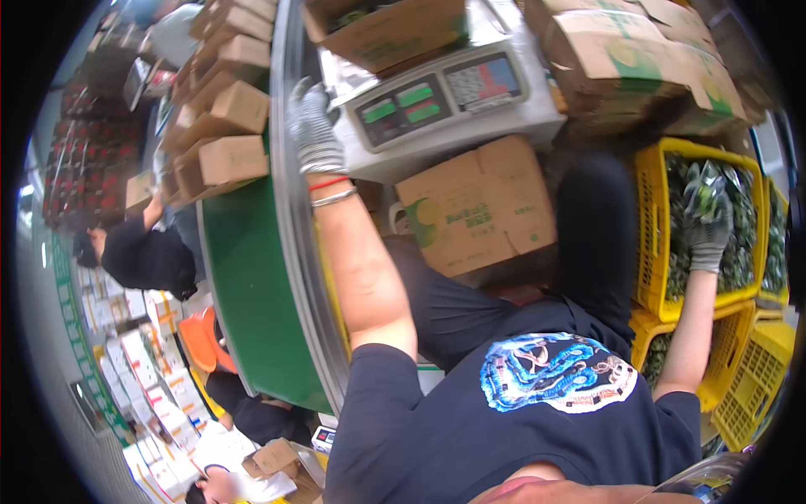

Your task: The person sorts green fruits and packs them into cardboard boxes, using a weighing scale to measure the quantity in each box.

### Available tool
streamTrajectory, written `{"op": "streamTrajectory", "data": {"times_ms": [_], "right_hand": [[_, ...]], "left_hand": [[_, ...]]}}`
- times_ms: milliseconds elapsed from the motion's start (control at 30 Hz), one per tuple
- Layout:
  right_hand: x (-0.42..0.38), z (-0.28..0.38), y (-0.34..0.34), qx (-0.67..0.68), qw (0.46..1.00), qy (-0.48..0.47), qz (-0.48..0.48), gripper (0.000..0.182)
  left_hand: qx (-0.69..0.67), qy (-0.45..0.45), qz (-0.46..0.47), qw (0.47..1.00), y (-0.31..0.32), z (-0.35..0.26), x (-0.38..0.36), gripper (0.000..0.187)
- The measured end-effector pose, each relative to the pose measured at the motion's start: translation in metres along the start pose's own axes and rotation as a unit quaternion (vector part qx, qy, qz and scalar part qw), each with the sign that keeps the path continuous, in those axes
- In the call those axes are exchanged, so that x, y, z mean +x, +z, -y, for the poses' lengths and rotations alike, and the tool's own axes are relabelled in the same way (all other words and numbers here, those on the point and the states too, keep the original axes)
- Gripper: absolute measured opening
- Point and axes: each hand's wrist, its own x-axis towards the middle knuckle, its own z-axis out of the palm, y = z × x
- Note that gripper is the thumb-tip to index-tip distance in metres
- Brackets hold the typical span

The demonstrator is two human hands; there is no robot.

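My left hand (316,130), in a grey striped glove, lies along the metal rail (290,109) beside a weighing scale (420,105). Its fingers are stretched out and nothing shows in them. An open cardboard box (390,38) with something dark green inside sits on the scale. On the other side, my right hand (709,235), also gloved, reaches over a yellow crate (651,227) filled with bagged dark green vegetables (684,252). Its fingers are closed on a clear bag of green vegetables (705,193) above the others.
Left of the rail runs a green conveyor belt (256,260), with open cardboard boxes (227,160) lined up beyond. A cardboard box (478,206) stands below the scale. Stacked cartons (621,76) are at upper right, more yellow crates (756,378) at lower right. Co-workers (147,256) are beyond the belt.
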Motion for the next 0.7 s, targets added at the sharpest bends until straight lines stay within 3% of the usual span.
{"op": "streamTrajectory", "data": {"times_ms": [33,67,100,133,200,233,267,300,367,433,500,567,600,700], "right_hand": [[-0.03,0.024,0.004,-0.436,0.883,-0.171,-0.019,0.049],[-0.061,0.037,0.007,-0.766,0.558,-0.316,-0.048,0.05],[-0.074,0.028,0.002,-0.761,0.496,-0.399,-0.128,0.048],[-0.108,0.06,0.017,-0.772,0.475,-0.396,-0.146,0.044],[-0.146,0.074,0.032,-0.777,0.39,-0.455,-0.192,0.038],[-0.172,0.092,0.043,-0.787,0.262,-0.511,-0.226,0.031],[-0.199,0.108,0.053,-0.802,0.064,-0.539,-0.249,0.024],[-0.207,0.096,0.055,-0.791,-0.029,-0.513,-0.331,0.019],[-0.211,0.098,0.06,-0.789,-0.141,-0.45,-0.395,0.022],[-0.196,0.099,0.059,-0.778,-0.215,-0.388,-0.446,0.029],[-0.165,0.101,0.049,-0.797,-0.227,-0.332,-0.451,0.038],[-0.128,0.102,0.043,-0.747,-0.322,-0.245,-0.528,0.04],[-0.109,0.1,0.043,-0.735,-0.31,-0.161,-0.581,0.049],[-0.094,0.153,0.03,-0.707,-0.322,-0.095,-0.623,0.075]], "left_hand": [[-0.003,-0.007,0.005,1.0,0.001,0.001,0.001,0.041],[0.026,0.01,0.021,0.999,-0.005,0.009,0.008,0.039],[0.049,0.027,0.046,0.997,-0.008,0.018,0.016,0.037],[0.048,0.095,0.088,0.99,-0.001,0.024,0.02,0.041],[0.034,0.085,0.152,0.984,0.006,0.027,0.021,0.047],[0.062,0.105,0.148,0.981,0.012,0.028,0.016,0.047],[0.051,0.056,0.155,0.985,0.004,0.031,0.02,0.045],[0.185,0.029,0.138,0.972,-0.021,0.04,0.04,0.046],[0.066,-0.017,0.019,0.998,-0.002,0.029,0.02,0.044],[0.049,-0.014,-0.005,0.999,0.003,0.029,0.012,0.048],[0.047,-0.033,0.001,0.998,-0.004,0.032,0.031,0.05],[0.051,-0.041,-0.003,0.998,-0.002,0.031,0.029,0.05],[0.057,-0.044,-0.001,0.997,0.0,0.03,0.028,0.05],[0.077,-0.049,0.01,0.996,0.007,0.028,0.022,0.052]]}}
